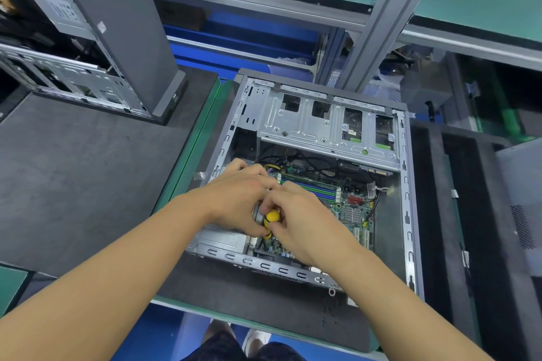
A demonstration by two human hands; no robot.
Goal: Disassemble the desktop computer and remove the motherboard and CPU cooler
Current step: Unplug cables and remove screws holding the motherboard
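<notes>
Right hand: fingers curled over the top of the screwdriver, gripping its yellow-and-black handle.
Left hand: fingers curled against the left side and lower end of the same handle; both hands meet on the tool.
Screwdriver: stands roughly upright inside the case, tip pointing down; the tip and whatever it meets are hidden by the hands.
Motherboard: lies flat on the case floor, directly under and to the right of the grip, still inside the case.
CPU cooler: cannot be made out; the zone under the hands is covered.
Memory slots: blue and green strips just beyond the right hand's knuckles.
Small heatsink: silver, on the board, near the right hand but apart from it.
Drive cage: spans the far end of the case, above the board's far edge.
Open room: the board is uncovered from above on its right half; case walls close it in on all four sides.
Mat: dark, left of the case, beyond a green bench edge.
Second chassis: open, far left, beside an upright grey casing.
Foam tray: black, touching the case's right wall.
Count: two hands, one screwdriver, one motherboard, two white expansion slots, four cage cut-outs.
</notes>
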